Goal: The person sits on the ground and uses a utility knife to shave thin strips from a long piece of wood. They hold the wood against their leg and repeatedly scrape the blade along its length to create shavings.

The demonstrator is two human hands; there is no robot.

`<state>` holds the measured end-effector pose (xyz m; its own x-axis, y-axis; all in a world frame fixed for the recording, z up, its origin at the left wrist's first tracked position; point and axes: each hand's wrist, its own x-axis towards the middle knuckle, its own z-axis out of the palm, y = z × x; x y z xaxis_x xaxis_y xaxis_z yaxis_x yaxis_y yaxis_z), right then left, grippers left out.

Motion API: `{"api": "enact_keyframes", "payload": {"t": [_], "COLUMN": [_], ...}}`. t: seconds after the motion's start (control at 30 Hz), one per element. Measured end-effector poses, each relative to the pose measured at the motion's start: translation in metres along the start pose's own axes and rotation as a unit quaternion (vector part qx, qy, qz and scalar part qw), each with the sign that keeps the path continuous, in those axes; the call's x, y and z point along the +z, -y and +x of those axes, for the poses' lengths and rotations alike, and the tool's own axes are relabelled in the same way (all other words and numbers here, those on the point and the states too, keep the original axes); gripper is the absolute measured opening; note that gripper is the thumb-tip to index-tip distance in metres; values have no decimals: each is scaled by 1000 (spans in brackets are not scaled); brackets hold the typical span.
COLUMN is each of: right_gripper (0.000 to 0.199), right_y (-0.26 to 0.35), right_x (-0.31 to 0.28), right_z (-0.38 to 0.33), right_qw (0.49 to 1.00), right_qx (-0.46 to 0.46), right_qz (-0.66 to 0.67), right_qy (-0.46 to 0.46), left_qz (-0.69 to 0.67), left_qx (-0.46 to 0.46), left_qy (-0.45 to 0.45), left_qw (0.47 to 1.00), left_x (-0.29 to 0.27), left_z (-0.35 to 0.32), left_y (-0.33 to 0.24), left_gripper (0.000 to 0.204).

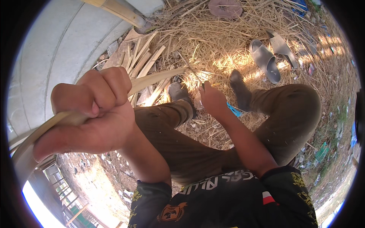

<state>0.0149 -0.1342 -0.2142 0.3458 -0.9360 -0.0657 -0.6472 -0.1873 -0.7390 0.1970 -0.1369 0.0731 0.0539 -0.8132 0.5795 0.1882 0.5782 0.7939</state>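
Observation:
My left hand (93, 112) is raised close on the left, its fingers wrapped round a long pale bamboo strip (157, 79). One end of the strip bends past my thumb toward the lower left; the other reaches out between my knees. Low in the middle, my right hand (213, 100) is closed on the dark handle of a knife. The thin knife blade (196, 73) points up and away, crossing close to the strip's far end. Whether the edge touches the strip is too small to tell.
Split bamboo pieces (146, 62) lie beyond my left foot (178, 91). Straw-like shavings (224, 34) cover the ground. Grey slippers (265, 60) sit beyond my right foot (239, 89). A bamboo pole (118, 12) and pale wall (53, 49) stand left. Something blue (234, 110) lies near my right wrist.

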Motion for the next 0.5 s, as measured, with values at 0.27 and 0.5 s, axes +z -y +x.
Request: {"api": "enact_keyframes", "payload": {"t": [0.27, 0.5], "right_gripper": [28, 28], "right_y": [42, -12], "right_x": [-30, 18], "right_z": [3, -5], "right_qw": [998, 994], "right_qx": [-9, 78], "right_qz": [59, -68], "right_qy": [37, 36], "left_qz": [0, 15], "left_qx": [-1, -7], "left_qy": [0, -30], "left_qw": [1000, 999], "left_x": [-8, -7], "left_z": [-4, 0], "left_y": [2, 1], "left_gripper": [73, 74]}}
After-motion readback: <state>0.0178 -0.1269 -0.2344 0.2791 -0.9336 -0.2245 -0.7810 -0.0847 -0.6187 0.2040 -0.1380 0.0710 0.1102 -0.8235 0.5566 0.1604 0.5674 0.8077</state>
